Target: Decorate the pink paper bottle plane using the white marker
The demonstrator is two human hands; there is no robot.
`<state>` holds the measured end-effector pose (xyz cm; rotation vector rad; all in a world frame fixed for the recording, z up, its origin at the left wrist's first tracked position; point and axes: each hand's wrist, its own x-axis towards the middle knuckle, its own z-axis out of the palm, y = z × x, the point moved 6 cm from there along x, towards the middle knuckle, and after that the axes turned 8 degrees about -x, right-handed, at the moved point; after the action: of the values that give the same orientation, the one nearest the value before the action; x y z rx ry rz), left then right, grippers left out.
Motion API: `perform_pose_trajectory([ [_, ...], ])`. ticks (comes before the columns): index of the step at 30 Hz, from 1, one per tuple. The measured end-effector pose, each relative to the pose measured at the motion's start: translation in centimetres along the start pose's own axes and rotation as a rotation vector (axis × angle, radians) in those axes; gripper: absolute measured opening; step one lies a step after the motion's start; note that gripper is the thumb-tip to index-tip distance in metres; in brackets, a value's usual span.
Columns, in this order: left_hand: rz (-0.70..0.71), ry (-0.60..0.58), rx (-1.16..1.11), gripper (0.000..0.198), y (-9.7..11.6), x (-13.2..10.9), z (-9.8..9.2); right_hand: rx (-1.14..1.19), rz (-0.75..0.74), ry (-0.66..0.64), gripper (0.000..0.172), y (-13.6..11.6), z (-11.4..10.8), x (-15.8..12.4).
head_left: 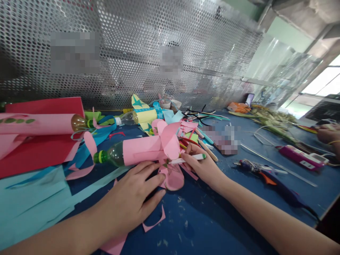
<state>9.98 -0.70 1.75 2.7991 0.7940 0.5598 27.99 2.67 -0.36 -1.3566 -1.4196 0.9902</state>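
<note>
A green plastic bottle wrapped in pink paper [140,150] lies on its side on the blue table [212,219], with pink paper fins [170,140] at its right end. My left hand [132,198] lies flat with fingers spread, pressing a pink fin down beside the bottle. My right hand [200,164] is closed round a white pen with a green cap [190,158], and the pen's tip points at the fin by the bottle's end.
Red and pink card with a second wrapped bottle [39,124] lies far left, teal paper [29,198] near left. A yellow-wrapped bottle [142,115] and scraps sit behind. A glue gun [265,175] and power strip [302,157] lie right. Another person's hand [328,136] is at the far right edge. A perforated metal screen [132,53] stands behind.
</note>
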Motion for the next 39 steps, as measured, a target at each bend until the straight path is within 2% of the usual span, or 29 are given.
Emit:
perform_pose_trajectory([
  [21, 0.018, -0.009, -0.012, 0.034, 0.16, 0.11, -0.02, 0.023, -0.023, -0.02, 0.033, 0.31, 0.1, 0.11],
  [31, 0.026, -0.02, 0.026, 0.036, 0.1, 0.15, 0.15, -0.008, -0.032, 0.051, 0.029, 0.41, -0.36, 0.15],
  [39, 0.032, -0.023, 0.021, 0.035, 0.18, 0.26, 0.12, -0.007, -0.037, 0.04, 0.028, 0.23, -0.27, 0.11],
])
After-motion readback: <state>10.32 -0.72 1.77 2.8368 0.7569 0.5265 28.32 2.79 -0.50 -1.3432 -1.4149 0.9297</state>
